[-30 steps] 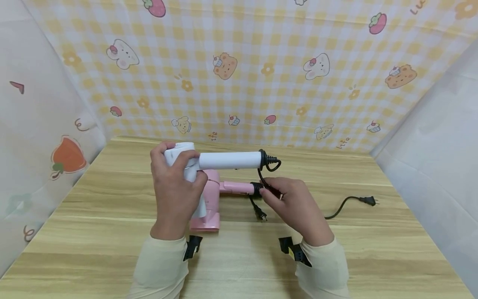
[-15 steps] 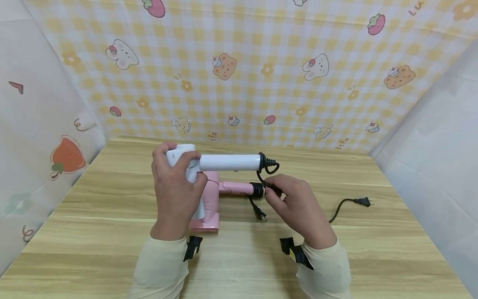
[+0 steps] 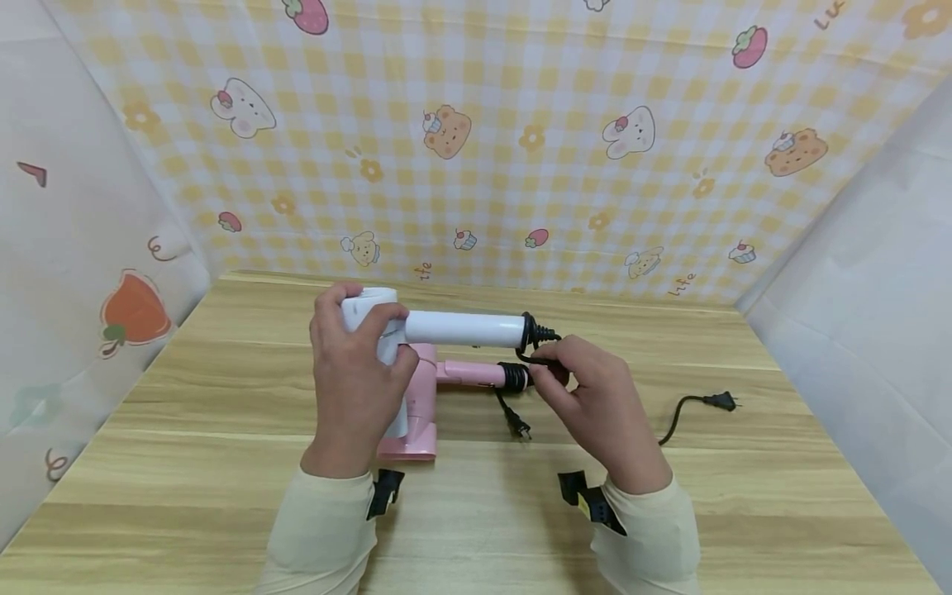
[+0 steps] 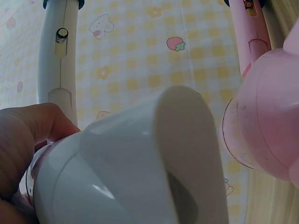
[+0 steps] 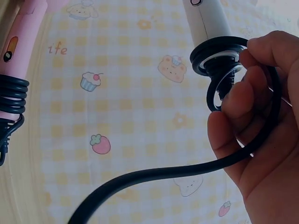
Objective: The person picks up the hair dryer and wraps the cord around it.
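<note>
— Yellow-and-white checked cloth (image 3: 483, 190) backs a light wood-grain table (image 3: 164, 463). Where is the white plastic hair dryer (image 4: 112, 163)?

— Between the hands, apparently held above the table, partly covering a pink plastic hair dryer (image 3: 424, 384). Long axis of its white cylindrical handle (image 3: 472, 330): left to right, nearly level.

— Hands?

— Left hand (image 3: 353, 388) grips the dryer's head at the left end. Right hand (image 3: 606, 405) has its fingers curled round a thin black cord (image 5: 149, 173).

— Governing relation?

— Judged: handle's right end against the right hand, the nearer one, just beside it. Turns of cord circle that end; a length runs on past the fingers.
</note>
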Demonstrator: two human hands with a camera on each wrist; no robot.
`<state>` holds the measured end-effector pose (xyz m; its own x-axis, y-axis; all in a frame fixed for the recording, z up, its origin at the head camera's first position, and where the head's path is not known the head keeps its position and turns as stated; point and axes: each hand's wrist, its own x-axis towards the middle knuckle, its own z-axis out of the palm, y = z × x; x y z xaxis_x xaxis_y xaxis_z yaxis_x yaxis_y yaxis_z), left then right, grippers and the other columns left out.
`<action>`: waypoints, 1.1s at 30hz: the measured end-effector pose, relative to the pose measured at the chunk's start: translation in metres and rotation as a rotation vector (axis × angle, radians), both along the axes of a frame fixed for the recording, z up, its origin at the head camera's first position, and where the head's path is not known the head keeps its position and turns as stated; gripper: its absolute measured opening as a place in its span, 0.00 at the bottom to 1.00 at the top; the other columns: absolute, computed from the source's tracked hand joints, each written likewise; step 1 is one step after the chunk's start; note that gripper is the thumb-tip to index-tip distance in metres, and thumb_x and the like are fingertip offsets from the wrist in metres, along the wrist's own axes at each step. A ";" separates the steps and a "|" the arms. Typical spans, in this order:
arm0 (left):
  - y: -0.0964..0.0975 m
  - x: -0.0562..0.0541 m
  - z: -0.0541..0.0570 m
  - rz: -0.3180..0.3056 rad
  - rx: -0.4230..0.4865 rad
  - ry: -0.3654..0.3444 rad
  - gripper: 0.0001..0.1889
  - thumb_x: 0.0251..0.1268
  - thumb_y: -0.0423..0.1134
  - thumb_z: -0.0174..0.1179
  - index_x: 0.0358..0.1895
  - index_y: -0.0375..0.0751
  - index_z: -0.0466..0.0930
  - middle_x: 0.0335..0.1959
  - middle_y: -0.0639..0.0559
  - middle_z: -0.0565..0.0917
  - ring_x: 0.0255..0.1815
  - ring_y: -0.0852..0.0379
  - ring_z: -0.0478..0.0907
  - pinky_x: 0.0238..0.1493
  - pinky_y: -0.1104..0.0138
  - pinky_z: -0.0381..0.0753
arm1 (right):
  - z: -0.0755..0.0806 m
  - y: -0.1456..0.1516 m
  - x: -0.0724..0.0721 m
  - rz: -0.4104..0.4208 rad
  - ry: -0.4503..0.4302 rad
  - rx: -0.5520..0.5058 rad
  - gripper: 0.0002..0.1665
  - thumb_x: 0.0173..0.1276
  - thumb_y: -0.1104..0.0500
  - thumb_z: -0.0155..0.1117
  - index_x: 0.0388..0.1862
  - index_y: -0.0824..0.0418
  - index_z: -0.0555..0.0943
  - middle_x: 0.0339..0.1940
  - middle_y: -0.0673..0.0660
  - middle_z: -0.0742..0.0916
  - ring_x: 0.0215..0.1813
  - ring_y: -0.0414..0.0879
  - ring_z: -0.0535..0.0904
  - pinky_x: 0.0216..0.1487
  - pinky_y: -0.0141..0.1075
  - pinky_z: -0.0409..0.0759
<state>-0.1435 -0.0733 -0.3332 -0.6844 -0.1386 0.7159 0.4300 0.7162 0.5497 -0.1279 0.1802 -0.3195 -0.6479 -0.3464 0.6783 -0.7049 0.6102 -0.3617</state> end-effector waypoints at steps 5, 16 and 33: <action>0.001 0.000 0.000 -0.006 -0.013 -0.008 0.17 0.43 0.24 0.68 0.41 0.41 0.84 0.60 0.35 0.65 0.57 0.34 0.64 0.50 0.47 0.70 | 0.000 0.001 0.000 -0.037 0.011 -0.017 0.11 0.58 0.70 0.73 0.37 0.59 0.82 0.28 0.45 0.79 0.28 0.35 0.72 0.27 0.27 0.71; 0.003 0.000 0.001 -0.009 -0.022 -0.021 0.18 0.43 0.25 0.69 0.41 0.40 0.84 0.61 0.35 0.65 0.57 0.34 0.64 0.49 0.47 0.71 | 0.002 0.003 0.000 -0.057 0.009 -0.053 0.11 0.59 0.71 0.72 0.38 0.60 0.80 0.30 0.48 0.80 0.30 0.37 0.74 0.26 0.27 0.70; 0.000 0.001 0.002 -0.063 -0.069 -0.033 0.18 0.42 0.24 0.69 0.41 0.42 0.84 0.60 0.36 0.66 0.58 0.34 0.64 0.49 0.44 0.74 | 0.002 0.003 -0.001 -0.165 -0.068 -0.134 0.14 0.60 0.70 0.72 0.41 0.64 0.76 0.29 0.52 0.82 0.31 0.40 0.76 0.29 0.37 0.76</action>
